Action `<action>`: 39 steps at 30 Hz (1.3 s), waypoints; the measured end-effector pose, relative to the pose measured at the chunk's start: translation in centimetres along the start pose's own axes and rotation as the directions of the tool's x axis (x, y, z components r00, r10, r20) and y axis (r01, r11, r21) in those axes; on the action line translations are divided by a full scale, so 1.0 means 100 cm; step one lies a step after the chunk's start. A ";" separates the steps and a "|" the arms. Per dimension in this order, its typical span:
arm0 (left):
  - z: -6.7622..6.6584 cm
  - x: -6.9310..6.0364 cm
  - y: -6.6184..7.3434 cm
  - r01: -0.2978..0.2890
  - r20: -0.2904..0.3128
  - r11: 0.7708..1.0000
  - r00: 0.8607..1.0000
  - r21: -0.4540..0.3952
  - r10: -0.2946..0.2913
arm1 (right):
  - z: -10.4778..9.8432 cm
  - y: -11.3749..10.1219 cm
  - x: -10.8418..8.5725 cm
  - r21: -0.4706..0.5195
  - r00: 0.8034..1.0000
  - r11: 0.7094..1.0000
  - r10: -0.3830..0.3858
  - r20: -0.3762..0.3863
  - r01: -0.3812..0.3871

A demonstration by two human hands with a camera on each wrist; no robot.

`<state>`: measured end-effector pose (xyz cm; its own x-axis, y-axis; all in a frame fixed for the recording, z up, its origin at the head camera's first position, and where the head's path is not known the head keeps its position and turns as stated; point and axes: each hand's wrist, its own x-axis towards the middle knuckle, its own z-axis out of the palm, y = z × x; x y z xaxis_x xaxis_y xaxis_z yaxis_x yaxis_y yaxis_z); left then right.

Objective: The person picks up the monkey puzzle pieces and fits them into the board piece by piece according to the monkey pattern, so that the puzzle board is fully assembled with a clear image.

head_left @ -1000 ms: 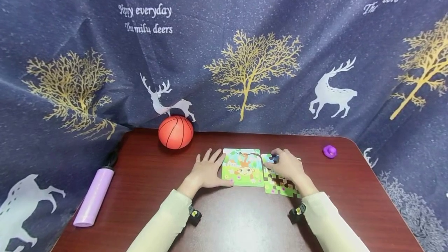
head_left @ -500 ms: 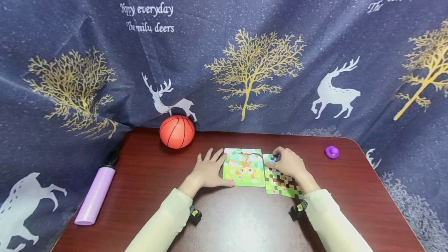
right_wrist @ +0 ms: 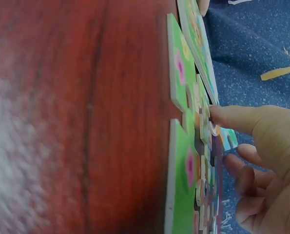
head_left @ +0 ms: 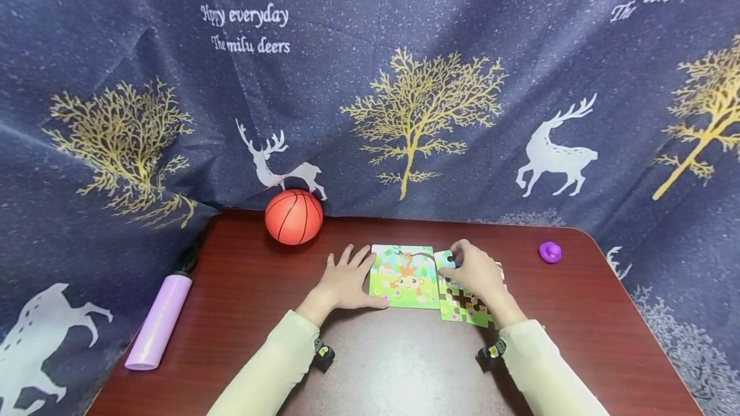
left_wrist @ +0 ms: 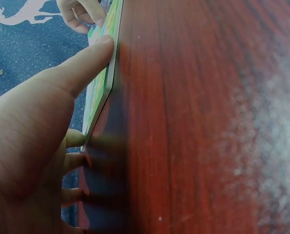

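Observation:
A square board with a monkey picture (head_left: 406,281) lies flat on the table. My left hand (head_left: 341,284) rests at its left side with fingers spread, its thumb on the board's front left corner in the left wrist view. To the right lies a partly interlocked jigsaw puzzle (head_left: 453,308) of green and brown pieces, with dark gaps between some. My right hand (head_left: 478,273) bends over it and pinches a light-blue puzzle piece (right_wrist: 228,139) at the far left corner between thumb and finger. That hand hides the puzzle's right part in the head view.
On the brown table (head_left: 254,313) an orange basketball (head_left: 293,217) sits at the back left. A lilac cylinder with a black end, perhaps a pump (head_left: 158,323), lies near the left edge. A small purple rubber duck (head_left: 550,251) stands at the back right.
The light-blue corner piece has shifted slightly away from me, with my right fingers on it. My left hand keeps its place beside the monkey board. The whole head view has drifted a little.

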<state>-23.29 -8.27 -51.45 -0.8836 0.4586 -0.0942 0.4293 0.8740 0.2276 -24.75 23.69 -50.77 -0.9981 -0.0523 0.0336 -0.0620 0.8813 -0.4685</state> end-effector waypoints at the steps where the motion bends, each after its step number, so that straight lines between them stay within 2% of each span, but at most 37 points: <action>1: 0.000 0.000 0.000 0.000 0.000 1.000 1.000 -0.001 0.000 | 0.001 0.000 0.000 0.001 1.000 1.000 0.000 -0.003 0.000; 11: 0.002 0.001 -0.001 0.012 0.010 1.000 1.000 0.019 -0.012 | 0.002 0.000 0.001 0.029 1.000 0.999 -0.029 -0.013 0.029; 21: 0.002 0.000 -0.001 0.009 0.001 1.000 1.000 0.018 -0.009 | -0.004 0.000 0.000 0.133 0.998 0.990 -0.057 -0.001 0.056; 31: 0.002 0.001 -0.002 0.003 0.000 1.000 1.000 0.005 -0.003 | -0.011 -0.004 0.003 0.178 0.998 0.982 -0.063 0.014 0.059; 34: 0.002 0.001 -0.002 0.009 0.004 1.000 1.000 0.008 -0.009 | -0.007 -0.007 0.004 0.260 0.998 0.965 -0.053 0.024 0.045; 39: 0.002 0.001 -0.002 0.012 0.008 1.000 1.000 0.016 -0.012 | 0.005 -0.019 0.007 0.415 0.995 0.909 0.004 0.104 -0.047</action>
<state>-23.44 -8.30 -51.71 -0.8874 0.4490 -0.1046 0.4213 0.8820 0.2112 -25.28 21.73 -50.27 -0.9935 -0.0973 -0.0598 -0.0119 0.6084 -0.7935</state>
